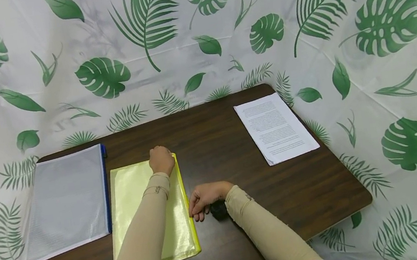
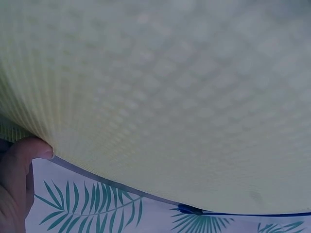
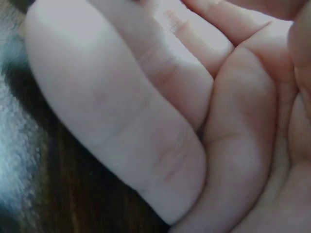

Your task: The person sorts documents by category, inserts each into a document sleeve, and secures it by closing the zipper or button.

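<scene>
A yellow mesh zip pouch [image 1: 132, 204] lies flat on the table, its bright yellow zipper edge along the right side. My left hand [image 1: 162, 160] grips the pouch at its top right corner; in the left wrist view the thumb [image 2: 36, 148] presses on the mesh edge. Farther down the same zipper edge, my right hand [image 1: 207, 197] pinches with thumb and forefinger. What lies between those fingertips is hidden, also in the right wrist view, where only curled fingers [image 3: 121, 107] show up close.
Left of the yellow pouch lies a clear mesh pouch [image 1: 68, 196] with a blue zipper edge. A stack of printed paper [image 1: 277, 128] rests at the table's right. The brown wooden table [image 1: 209, 134] meets a leaf-patterned cloth [image 1: 168, 77] behind. Something black [image 1: 218, 210] sits under my right wrist.
</scene>
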The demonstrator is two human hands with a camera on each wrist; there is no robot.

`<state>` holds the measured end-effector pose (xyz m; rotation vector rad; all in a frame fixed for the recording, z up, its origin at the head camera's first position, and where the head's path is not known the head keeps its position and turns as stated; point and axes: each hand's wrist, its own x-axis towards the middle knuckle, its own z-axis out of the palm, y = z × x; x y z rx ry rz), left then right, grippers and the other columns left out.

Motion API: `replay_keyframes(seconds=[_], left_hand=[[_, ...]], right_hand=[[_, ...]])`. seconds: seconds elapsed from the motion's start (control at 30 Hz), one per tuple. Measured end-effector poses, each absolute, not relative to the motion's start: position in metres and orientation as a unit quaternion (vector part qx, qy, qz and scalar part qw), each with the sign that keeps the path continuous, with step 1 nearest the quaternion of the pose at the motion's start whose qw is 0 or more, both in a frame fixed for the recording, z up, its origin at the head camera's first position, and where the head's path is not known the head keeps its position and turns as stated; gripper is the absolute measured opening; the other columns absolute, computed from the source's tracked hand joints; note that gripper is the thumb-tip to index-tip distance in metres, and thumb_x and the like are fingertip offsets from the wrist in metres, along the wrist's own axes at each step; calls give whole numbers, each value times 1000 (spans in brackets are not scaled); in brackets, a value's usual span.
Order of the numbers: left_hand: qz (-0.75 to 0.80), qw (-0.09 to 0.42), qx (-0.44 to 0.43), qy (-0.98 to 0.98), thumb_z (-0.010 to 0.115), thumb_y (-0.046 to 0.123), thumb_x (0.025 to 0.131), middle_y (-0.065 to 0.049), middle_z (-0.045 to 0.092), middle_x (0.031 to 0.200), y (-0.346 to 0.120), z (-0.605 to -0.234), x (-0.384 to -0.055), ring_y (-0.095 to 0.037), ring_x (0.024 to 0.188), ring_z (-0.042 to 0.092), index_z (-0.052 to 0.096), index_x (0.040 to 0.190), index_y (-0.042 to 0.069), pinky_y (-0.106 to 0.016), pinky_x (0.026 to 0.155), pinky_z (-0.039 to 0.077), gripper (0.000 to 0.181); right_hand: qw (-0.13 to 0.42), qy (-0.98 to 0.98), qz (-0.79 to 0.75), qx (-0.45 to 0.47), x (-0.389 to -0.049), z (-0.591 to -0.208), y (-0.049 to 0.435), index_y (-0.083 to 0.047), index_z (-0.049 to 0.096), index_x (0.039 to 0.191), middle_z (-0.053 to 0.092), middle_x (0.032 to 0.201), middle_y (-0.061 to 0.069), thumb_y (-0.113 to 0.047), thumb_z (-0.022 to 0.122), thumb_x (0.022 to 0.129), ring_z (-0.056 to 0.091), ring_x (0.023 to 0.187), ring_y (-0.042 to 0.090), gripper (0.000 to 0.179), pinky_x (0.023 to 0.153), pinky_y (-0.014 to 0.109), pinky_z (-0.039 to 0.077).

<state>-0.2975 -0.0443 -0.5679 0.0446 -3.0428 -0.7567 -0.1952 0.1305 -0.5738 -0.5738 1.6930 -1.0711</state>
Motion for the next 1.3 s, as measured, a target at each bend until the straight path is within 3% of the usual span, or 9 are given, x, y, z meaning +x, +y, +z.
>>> replay_keyframes(seconds=[0.4,0.67,0.9,1.13,1.3], left_hand=[[-248,9,2,-969,56,8,93,-25,65,111,-41,-565,-296,-44,113,56,78,88,0,-54,86,57,24],[-258,20,0,-966,52,6,92,-25,64,111,-40,-561,-297,-45,114,56,65,68,2,-55,81,57,28],[-254,18,6,-967,56,8,93,-24,65,110,-42,-559,-295,-43,113,57,75,81,0,-55,82,57,24],[-255,13,10,-967,55,8,93,-24,64,110,-42,-565,-296,-43,113,56,70,74,2,-55,81,57,25],[-251,9,14,-968,55,8,93,-24,64,110,-44,-570,-297,-43,114,56,73,78,1,-55,82,57,24]], right_hand=[[497,713,-434,-237,-196,-576,133,-4,79,103,77,85,9,-4,64,99,72,74,14,16,64,25,54],[533,704,-389,-263,-194,-572,132,-6,80,101,77,87,11,-7,66,98,73,75,15,14,65,25,55],[532,700,-395,-266,-193,-573,131,-6,79,101,77,88,11,-6,65,98,73,74,14,14,65,25,55],[531,697,-401,-267,-191,-575,130,-5,79,101,77,88,11,-6,65,98,73,73,14,14,64,25,55],[532,696,-403,-264,-190,-575,129,-3,79,102,77,88,12,-5,64,99,73,73,14,15,64,25,55]])
